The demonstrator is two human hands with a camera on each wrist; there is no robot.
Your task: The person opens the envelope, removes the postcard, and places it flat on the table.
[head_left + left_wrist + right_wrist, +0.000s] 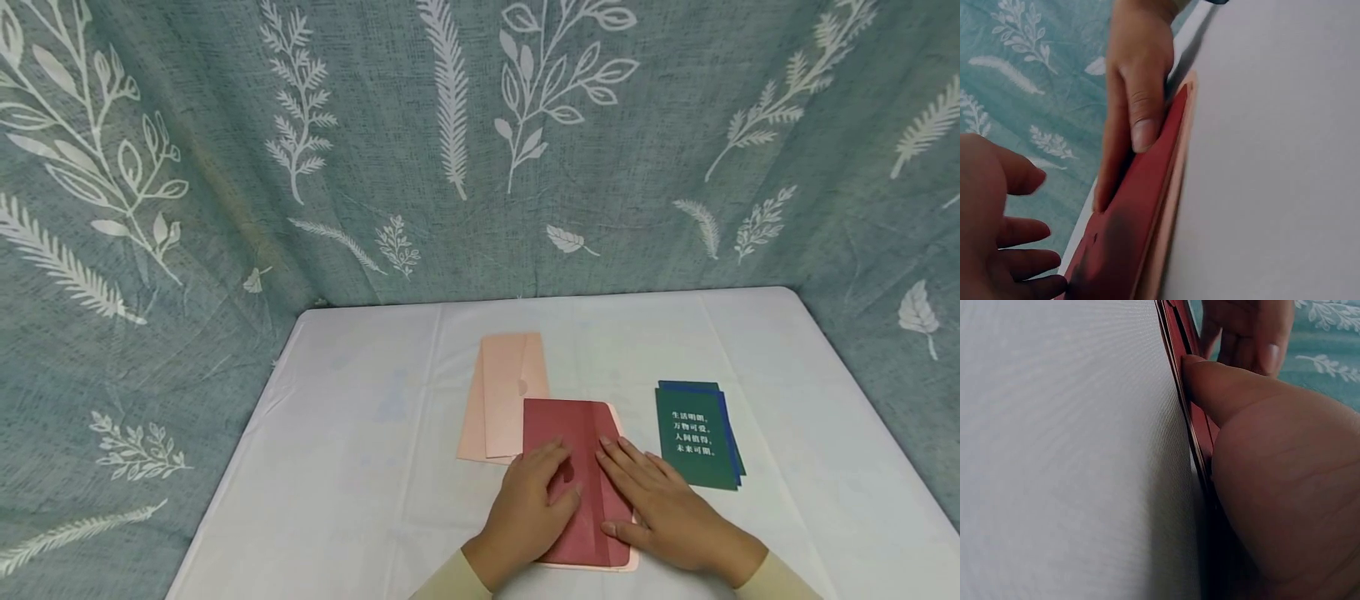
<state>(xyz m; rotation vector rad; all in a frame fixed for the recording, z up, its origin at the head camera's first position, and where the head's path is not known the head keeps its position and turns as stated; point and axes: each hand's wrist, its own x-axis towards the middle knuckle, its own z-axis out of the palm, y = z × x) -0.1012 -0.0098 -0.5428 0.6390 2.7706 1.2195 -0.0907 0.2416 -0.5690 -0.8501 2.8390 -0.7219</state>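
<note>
A red envelope (551, 421) lies upright in the head view, its long flap folded over on the right side. Pale pink paper (1167, 215) shows beneath its edge. My right hand (663, 508) rests on the flap with fingers extended and thumb lower down on the red paper. On the left part of the envelope is my left hand (532, 510), its fingers loosely bent near a dark notch by the flap's edge. The left wrist view shows the left fingers (1029, 262) relaxed, with nothing pinched between them.
Pink envelopes (504, 392) lie overlapped behind and left of the red one. To the right, a small stack of green and blue cards (696, 471) carries white printed characters. A white cloth (337, 467) covers the table, and a patterned green curtain (375, 150) hangs around it.
</note>
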